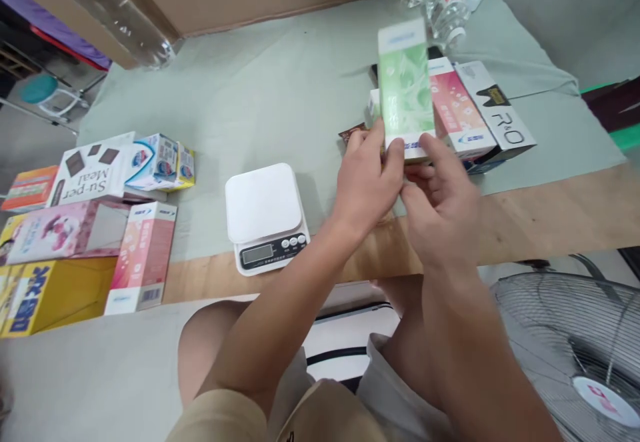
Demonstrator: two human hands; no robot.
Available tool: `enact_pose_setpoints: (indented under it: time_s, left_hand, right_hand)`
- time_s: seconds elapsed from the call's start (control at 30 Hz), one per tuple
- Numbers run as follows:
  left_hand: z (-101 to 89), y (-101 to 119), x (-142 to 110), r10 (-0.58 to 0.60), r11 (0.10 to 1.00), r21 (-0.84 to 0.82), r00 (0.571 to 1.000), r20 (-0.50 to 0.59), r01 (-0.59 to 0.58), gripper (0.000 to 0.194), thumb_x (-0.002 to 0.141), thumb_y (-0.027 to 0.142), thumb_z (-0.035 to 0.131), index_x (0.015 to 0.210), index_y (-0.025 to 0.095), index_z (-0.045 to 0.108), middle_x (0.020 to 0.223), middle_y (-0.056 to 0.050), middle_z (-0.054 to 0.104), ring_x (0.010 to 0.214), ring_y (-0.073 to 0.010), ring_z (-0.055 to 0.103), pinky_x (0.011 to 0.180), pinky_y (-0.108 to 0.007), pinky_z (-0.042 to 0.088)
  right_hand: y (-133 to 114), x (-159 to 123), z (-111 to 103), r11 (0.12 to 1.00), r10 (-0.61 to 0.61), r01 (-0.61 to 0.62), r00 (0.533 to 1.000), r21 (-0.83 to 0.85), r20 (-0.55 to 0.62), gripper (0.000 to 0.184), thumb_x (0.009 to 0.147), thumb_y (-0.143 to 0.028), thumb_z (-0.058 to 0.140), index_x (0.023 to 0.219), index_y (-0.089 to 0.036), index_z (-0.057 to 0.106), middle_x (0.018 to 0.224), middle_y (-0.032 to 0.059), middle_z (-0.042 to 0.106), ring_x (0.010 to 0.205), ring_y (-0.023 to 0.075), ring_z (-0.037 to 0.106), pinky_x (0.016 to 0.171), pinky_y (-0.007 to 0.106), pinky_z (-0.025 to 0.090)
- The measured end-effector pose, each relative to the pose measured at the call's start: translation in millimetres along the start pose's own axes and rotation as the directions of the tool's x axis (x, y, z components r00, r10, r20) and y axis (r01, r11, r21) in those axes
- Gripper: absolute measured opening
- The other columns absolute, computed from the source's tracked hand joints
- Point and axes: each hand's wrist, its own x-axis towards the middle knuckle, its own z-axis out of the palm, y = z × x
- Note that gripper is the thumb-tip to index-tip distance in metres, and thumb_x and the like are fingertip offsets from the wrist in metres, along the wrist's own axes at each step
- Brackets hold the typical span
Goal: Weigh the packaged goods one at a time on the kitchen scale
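Both of my hands grip the lower end of a green and white box (406, 89), tilted up over the right side of the table. My left hand (369, 174) has its fingers closed round the box's lower left corner. On the lower right, my right hand (440, 205) pinches the same end with thumb and fingers. Behind it lie a pink box (457, 105) and a white box marked R&O (500, 112). Part of a brown packet (351, 133) shows beside my left hand. A white kitchen scale (265, 205) stands left of my hands, its pan bare.
Several boxes are grouped at the left, including a yellow box (65, 292), a pink and white box (143, 255) and a Su-per Meal box (93, 165). Clear plastic bottles (447, 9) lie at the back right. A fan (575, 335) stands close by my right side.
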Motion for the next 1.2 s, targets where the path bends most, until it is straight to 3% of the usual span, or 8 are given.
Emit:
enact_pose_setpoints:
  time_s: [0.17,0.37,0.47,0.63,0.73,0.83,1.0,1.2]
  left_hand:
    - [-77.9,0.5,-61.2,0.034,0.999,0.048,0.978,-0.208,-0.024,0.034,0.1,0.04,0.065,0.132,0.028,0.068,0.105,-0.006,0.062,0.091,-0.0207,0.064,0.086,-0.033,0.054]
    - [-148.8,-32.7,-130.8,-0.172,0.951,0.21,0.952,-0.252,0.227,0.043,0.101,0.038,0.057,0.14,0.021,0.067,0.104,-0.007,0.061,0.086,-0.0184,0.065,0.082,-0.034,0.056]
    - [-162.2,-44.8,-141.3,-0.278,0.923,0.222,0.944,-0.176,0.314,0.043,0.1,0.035,0.055,0.138,0.02,0.068,0.102,-0.007,0.063,0.085,-0.0199,0.067,0.078,-0.036,0.055]
    - [-179.5,-64.4,-143.1,-0.235,0.936,0.204,0.941,-0.245,0.287,0.038,0.098,0.044,0.059,0.125,0.018,0.07,0.113,-0.012,0.068,0.106,-0.0264,0.068,0.093,-0.043,0.055]
    - [-184.2,-75.9,-143.0,-0.139,0.948,0.235,0.942,-0.305,0.216,0.041,0.099,0.047,0.058,0.125,0.017,0.068,0.121,-0.013,0.071,0.113,-0.0278,0.066,0.098,-0.045,0.054]
    - [-179.8,-79.9,-143.2,-0.107,0.927,0.323,0.96,-0.26,0.191,0.042,0.101,0.046,0.057,0.13,0.018,0.068,0.126,-0.012,0.075,0.12,-0.0297,0.064,0.1,-0.047,0.051]
    - [-170.7,-78.4,-145.7,-0.099,0.932,0.321,0.969,-0.225,0.17,0.041,0.101,0.044,0.056,0.131,0.019,0.069,0.124,-0.009,0.078,0.118,-0.0299,0.063,0.1,-0.048,0.05]
    - [-194.4,-79.4,-155.7,0.013,0.995,0.096,0.913,-0.407,0.029,0.041,0.104,0.034,0.049,0.134,0.012,0.067,0.124,-0.014,0.073,0.114,-0.0223,0.07,0.099,-0.037,0.059]
  right_hand:
    - [-31.7,-39.6,25.5,0.986,-0.162,0.149,0.97,0.08,0.184,0.053,0.095,-0.029,0.056,0.148,-0.033,0.059,0.149,0.011,0.052,0.118,0.0253,0.071,0.107,0.052,0.062]
    - [-47.1,-103.9,75.6,0.993,-0.118,0.108,0.856,0.05,0.503,0.056,0.094,-0.03,0.061,0.149,-0.028,0.06,0.135,0.0121,0.056,0.111,0.0218,0.073,0.104,0.05,0.064]
    - [-48.8,-116.6,82.1,0.977,-0.138,0.205,0.817,-0.059,0.56,0.056,0.094,-0.03,0.06,0.15,-0.029,0.058,0.128,0.0123,0.062,0.122,0.0254,0.068,0.1,0.049,0.065]
    - [-48.4,-98.7,75.5,0.92,-0.166,0.324,0.832,-0.22,0.528,0.056,0.094,-0.038,0.061,0.149,-0.029,0.057,0.126,0.0113,0.065,0.084,0.0189,0.072,0.079,0.042,0.066]
    - [-44.6,-85.4,74.8,0.866,-0.226,0.394,0.859,-0.31,0.46,0.058,0.096,-0.046,0.059,0.15,-0.026,0.056,0.133,0.0153,0.068,0.114,0.0306,0.072,0.091,0.051,0.064]
    - [-41.6,-81.6,82.0,0.826,-0.227,0.429,0.846,-0.365,0.483,0.059,0.101,-0.048,0.053,0.157,-0.027,0.05,0.149,0.0147,0.064,0.143,0.0374,0.058,0.108,0.059,0.057]
    - [-43.9,-89.1,102.0,0.822,-0.254,0.483,0.784,-0.301,0.566,0.053,0.105,-0.046,0.049,0.155,-0.031,0.054,0.156,0.0114,0.061,0.155,0.0386,0.047,0.119,0.07,0.046]
    - [-60.8,-109.1,129.0,0.874,-0.367,0.481,0.753,-0.076,0.546,0.057,0.1,-0.03,0.063,0.155,-0.036,0.054,0.165,0.008,0.052,0.149,0.0322,0.056,0.111,0.051,0.06]
